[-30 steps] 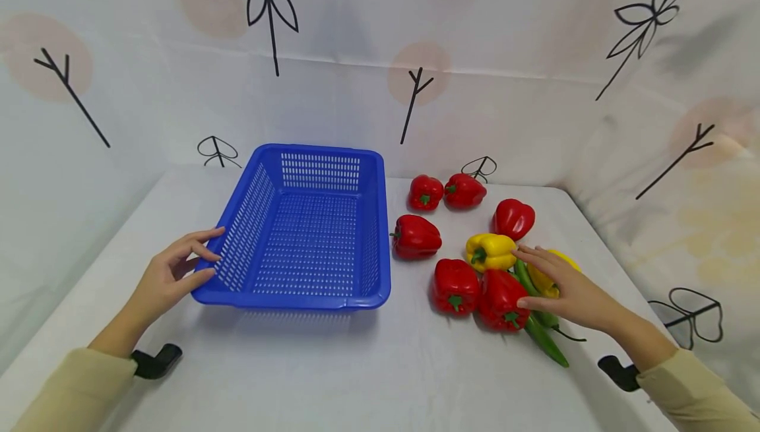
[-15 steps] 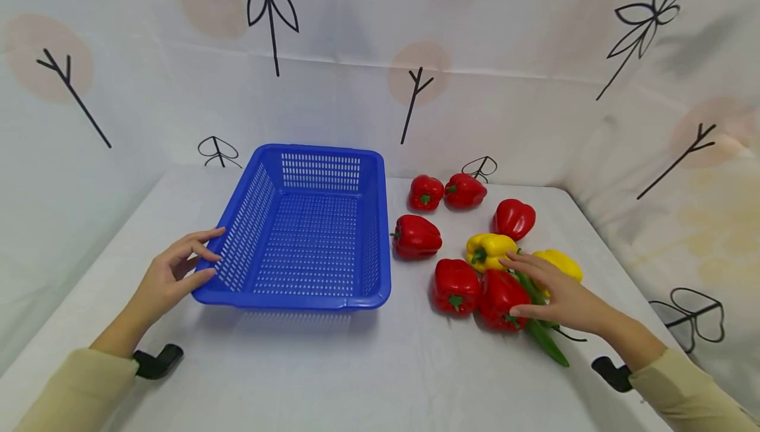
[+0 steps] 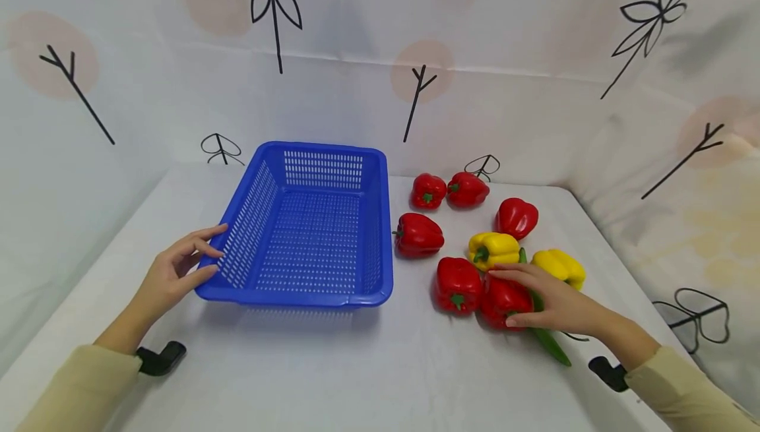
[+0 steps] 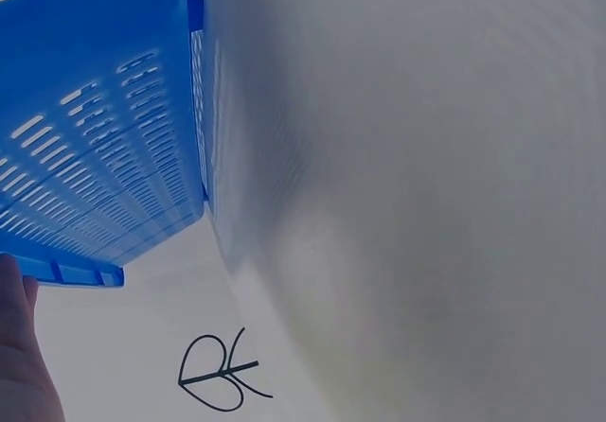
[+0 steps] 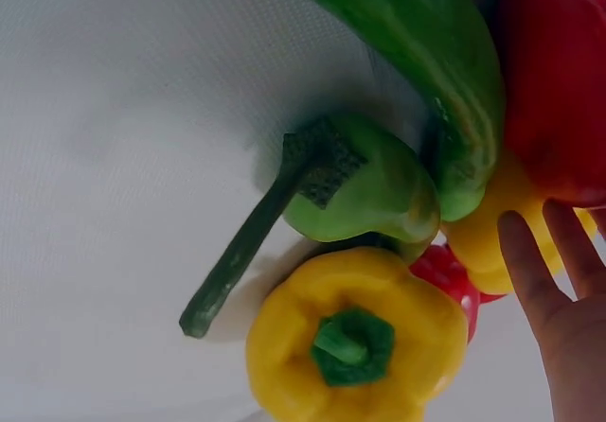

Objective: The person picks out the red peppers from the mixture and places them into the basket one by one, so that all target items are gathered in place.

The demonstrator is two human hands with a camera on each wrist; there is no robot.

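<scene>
Loosely parted right fingers (image 3: 516,275) over pepper (image 3: 503,299)

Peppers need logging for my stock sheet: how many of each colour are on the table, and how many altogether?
Red peppers: 6
Yellow peppers: 2
Green peppers: 2 visible, partly covered by the right hand in the head view
Total: 10 visible
</scene>
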